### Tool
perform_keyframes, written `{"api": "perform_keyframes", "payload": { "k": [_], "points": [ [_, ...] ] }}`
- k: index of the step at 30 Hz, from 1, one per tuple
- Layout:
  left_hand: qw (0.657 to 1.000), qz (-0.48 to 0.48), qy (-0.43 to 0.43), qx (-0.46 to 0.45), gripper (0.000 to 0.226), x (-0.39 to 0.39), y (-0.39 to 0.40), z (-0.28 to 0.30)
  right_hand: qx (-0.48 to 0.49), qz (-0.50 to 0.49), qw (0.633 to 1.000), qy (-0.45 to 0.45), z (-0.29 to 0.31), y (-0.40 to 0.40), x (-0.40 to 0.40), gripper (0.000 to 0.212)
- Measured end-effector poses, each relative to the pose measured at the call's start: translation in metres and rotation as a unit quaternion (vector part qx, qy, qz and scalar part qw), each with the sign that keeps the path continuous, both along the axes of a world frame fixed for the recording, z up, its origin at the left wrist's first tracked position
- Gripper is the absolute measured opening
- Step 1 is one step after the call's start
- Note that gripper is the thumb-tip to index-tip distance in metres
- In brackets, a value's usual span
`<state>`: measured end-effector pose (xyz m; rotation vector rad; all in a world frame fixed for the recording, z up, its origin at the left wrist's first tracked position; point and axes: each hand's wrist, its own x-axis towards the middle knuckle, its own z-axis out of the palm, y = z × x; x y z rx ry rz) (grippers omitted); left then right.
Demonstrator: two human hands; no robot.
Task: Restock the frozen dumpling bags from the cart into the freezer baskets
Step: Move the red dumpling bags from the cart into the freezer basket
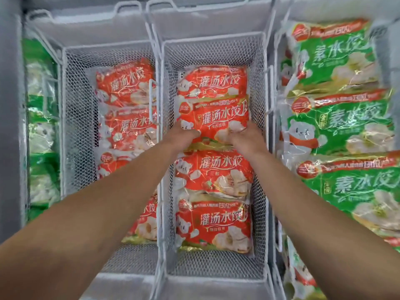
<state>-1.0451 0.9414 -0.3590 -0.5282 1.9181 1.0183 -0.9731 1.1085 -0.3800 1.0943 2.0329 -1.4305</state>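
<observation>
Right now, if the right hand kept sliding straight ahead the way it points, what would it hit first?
Probably the red dumpling bag that the right hand already grips; beyond it lies the farthest red bag, though depth is unclear.

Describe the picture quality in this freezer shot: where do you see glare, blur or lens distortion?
Head view: glare streaks the shiny green bags; those at the right edge are blurred; wide-angle bending curves the wire basket walls; the red bag under both hands prints sharply.
</observation>
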Motion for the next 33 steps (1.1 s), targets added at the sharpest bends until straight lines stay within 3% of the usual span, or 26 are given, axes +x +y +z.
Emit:
{"api": "perform_keyframes", "payload": {
  "k": [3,7,14,23,33],
  "points": [
    [0.998,-0.056,-0.037,-0.013,0.059,0.011,0.0,0.007,0.007,0.163,0.982,-0.096,0.007,-0.007,0.009,0.031],
    [0.998,-0.056,0.016,-0.003,0.052,0.024,-0.011,0.031,0.02,0.172,0.981,-0.083,0.033,-0.022,0.028,0.028],
    [0.989,-0.093,0.11,0.017,0.05,0.082,-0.059,0.095,0.041,0.108,0.993,-0.006,0.082,-0.066,0.089,0.051],
    [0.956,-0.228,0.176,0.064,0.05,0.188,-0.149,0.155,0.144,0.096,0.981,0.089,0.155,-0.138,0.208,0.042],
    [0.9,-0.357,0.218,0.121,0.045,0.295,-0.211,0.181,0.218,-0.081,0.968,0.096,0.208,-0.219,0.376,0.038]
  ]
}}
